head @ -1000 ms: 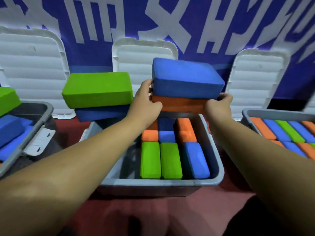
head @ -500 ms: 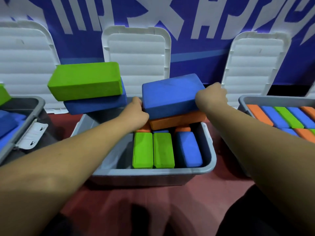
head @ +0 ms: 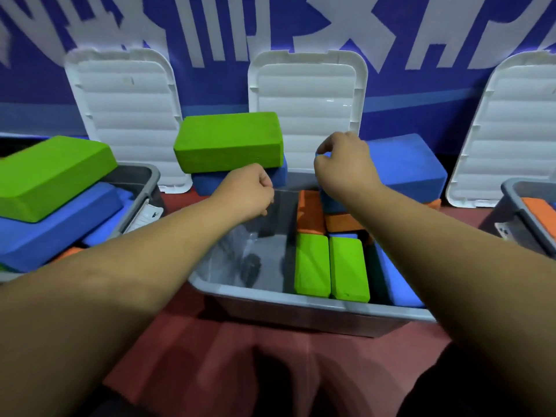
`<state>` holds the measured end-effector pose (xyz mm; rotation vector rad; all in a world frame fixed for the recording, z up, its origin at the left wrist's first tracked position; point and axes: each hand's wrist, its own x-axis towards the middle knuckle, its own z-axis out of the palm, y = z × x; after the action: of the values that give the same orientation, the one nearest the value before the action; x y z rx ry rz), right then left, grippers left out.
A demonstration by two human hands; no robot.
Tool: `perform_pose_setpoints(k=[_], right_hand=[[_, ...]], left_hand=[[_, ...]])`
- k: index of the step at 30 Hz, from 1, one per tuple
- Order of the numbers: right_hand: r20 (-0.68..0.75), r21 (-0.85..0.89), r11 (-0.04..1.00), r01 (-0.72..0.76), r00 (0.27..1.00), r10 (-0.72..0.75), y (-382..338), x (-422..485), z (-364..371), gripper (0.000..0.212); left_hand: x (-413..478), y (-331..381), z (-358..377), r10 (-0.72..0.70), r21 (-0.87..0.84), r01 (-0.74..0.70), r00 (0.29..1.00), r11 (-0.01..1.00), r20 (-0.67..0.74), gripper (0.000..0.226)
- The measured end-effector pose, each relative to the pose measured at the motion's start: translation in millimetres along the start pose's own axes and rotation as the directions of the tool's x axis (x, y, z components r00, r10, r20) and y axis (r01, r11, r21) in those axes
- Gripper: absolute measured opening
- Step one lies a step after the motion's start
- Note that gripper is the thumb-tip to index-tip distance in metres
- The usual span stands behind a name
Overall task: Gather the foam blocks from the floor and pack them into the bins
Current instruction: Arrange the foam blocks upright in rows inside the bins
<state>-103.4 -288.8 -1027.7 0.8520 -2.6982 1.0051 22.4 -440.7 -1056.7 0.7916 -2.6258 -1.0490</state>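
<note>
Having let go of the stack since the earlier frame, the left hand [head: 249, 192] is hovering clenched and empty above the bare half of the grey bin [head: 301, 300]. The right hand [head: 344, 164] is pinching the near-left corner of the blue block [head: 406, 167], which is now sitting farther right, on an orange block [head: 341, 222] over the bin's far right corner. Two green blocks [head: 311, 264] are lying side by side inside the bin, beside further orange and blue ones. A large green block [head: 228, 141] is resting on a second blue block [head: 210, 182] at the bin's far left rim. White lids [head: 307, 94] are leaning against the blue wall behind.
</note>
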Motion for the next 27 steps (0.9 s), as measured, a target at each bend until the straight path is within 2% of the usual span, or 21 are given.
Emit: perform_pose_setpoints(k=[4,10,14,16,18,21,24,27], right_hand=[[0.056,0.102,0.994,0.034,0.998,-0.04,-25,0,30,0.029],[0.099,0.179,0.984,0.019,0.994,-0.037,-50,1,59,0.062],[0.14,0.241,0.965,-0.099,0.988,0.066,-57,2,71,0.081],[0.167,0.25,0.955,-0.159,0.979,0.119,-57,4,78,0.078],[0.191,0.254,0.942,-0.22,0.966,0.174,-55,9,84,0.065],[0.217,0.297,0.91,-0.29,0.948,0.232,-52,14,91,0.058],[0.21,0.417,0.827,-0.377,0.925,0.316,-54,19,91,0.06],[0.208,0.54,0.717,-0.441,0.895,0.394,-54,27,88,0.056]], left_hand=[[-3,-27,-34,-0.094,0.007,0.095,0.992,0.995,-0.084,0.016],[13,-77,-74,-0.22,0.127,0.263,0.935,0.957,-0.278,0.02],[32,-104,-84,-0.403,-0.064,0.406,0.85,0.911,-0.341,0.044],[33,-108,-86,-0.463,-0.133,0.446,0.819,0.885,-0.337,0.061],[32,-109,-82,-0.466,-0.136,0.445,0.84,0.885,-0.279,0.068],[37,-109,-73,-0.363,-0.268,0.308,0.912,0.913,-0.189,0.057],[48,-110,-68,-0.371,-0.342,0.277,0.895,0.898,-0.247,0.045],[48,-104,-67,-0.359,-0.31,0.269,0.889,0.912,-0.284,0.043]])
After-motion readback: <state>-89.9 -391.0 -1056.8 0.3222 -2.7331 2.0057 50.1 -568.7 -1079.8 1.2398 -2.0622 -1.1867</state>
